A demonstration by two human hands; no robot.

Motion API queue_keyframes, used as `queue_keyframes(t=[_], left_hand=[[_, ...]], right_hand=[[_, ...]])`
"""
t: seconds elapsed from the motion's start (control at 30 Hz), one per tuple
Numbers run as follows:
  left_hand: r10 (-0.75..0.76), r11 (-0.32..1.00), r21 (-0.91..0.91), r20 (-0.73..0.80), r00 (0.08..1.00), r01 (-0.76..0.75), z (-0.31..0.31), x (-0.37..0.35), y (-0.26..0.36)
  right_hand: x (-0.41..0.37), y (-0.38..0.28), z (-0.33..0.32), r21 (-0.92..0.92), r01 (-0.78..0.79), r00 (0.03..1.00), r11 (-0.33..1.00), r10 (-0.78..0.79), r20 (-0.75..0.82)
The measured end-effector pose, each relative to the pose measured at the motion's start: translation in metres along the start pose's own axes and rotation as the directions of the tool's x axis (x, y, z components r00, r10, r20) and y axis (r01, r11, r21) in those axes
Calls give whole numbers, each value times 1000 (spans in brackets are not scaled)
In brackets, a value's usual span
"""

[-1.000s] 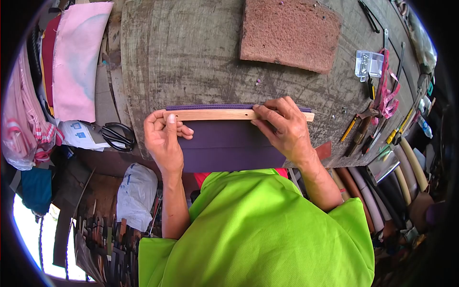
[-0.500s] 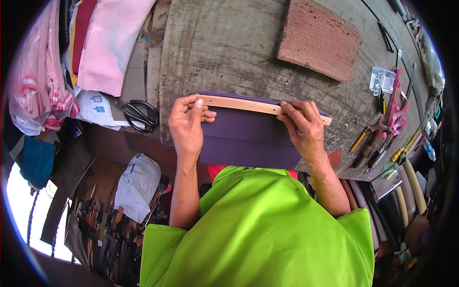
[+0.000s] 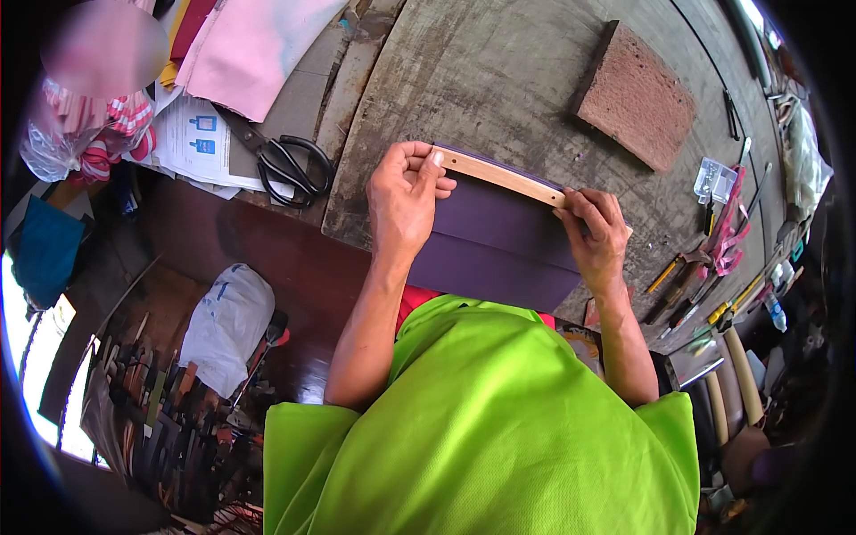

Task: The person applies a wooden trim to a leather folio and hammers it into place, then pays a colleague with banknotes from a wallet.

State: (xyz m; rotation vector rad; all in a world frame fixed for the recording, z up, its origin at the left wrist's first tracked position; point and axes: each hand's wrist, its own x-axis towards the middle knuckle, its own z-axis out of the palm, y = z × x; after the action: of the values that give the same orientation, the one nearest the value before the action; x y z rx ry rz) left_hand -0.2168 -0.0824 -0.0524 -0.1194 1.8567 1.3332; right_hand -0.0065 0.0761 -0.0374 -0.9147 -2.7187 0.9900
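A thin wooden strip (image 3: 504,176) with small dark holes lies along the upper edge of a dark purple sheet (image 3: 499,259). My left hand (image 3: 408,196) pinches the strip's left end, thumb on top. Near the right end, the fingers of my right hand (image 3: 596,234) are closed on the strip, and a short bit of it sticks out past them. The sheet has a crease across it and hangs over the table's near edge toward my green shirt.
On the worktable (image 3: 464,80) are a reddish-brown block (image 3: 637,98), a clear plastic box (image 3: 714,181) and several tools at the right. Black-handled scissors (image 3: 294,169) and pink fabric (image 3: 259,53) lie at the left. A white bag (image 3: 227,330) is lower left.
The view has turned, so the table things appear shifted and tilted. The strip and sheet now slope down more to the right, with both hands still holding the strip.
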Motion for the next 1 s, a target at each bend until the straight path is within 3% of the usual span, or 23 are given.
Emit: queue_keyframes(t=[0.3, 0.53, 0.73, 0.83, 0.97, 1.0], left_hand=[[19, 999, -31, 2, 1000, -19, 1, 2, 0], [-56, 998, -21, 34, 998, 57, -1, 5, 5], [-19, 999, 33, 30, 999, 18, 0, 5, 3], [-9, 999, 38, 27, 1000, 8, 0, 6, 0], [11, 998, 60, 27, 1000, -12, -1, 4, 5], [18, 998, 64, 22, 1000, -19, -1, 4, 6]], right_hand=[[1, 2, -1, -11, 53, 999, 999, -53, 4], [0, 4, 0, -4, 77, 997, 997, -77, -8], [5, -3, -12, -86, 58, 994, 995, -50, 98], [28, -39, -14, 4, 93, 996, 996, -93, 10], [83, -100, 12, 171, 199, 940, 965, -138, -313], [93, -105, 31, 70, 203, 922, 977, -167, -349]])
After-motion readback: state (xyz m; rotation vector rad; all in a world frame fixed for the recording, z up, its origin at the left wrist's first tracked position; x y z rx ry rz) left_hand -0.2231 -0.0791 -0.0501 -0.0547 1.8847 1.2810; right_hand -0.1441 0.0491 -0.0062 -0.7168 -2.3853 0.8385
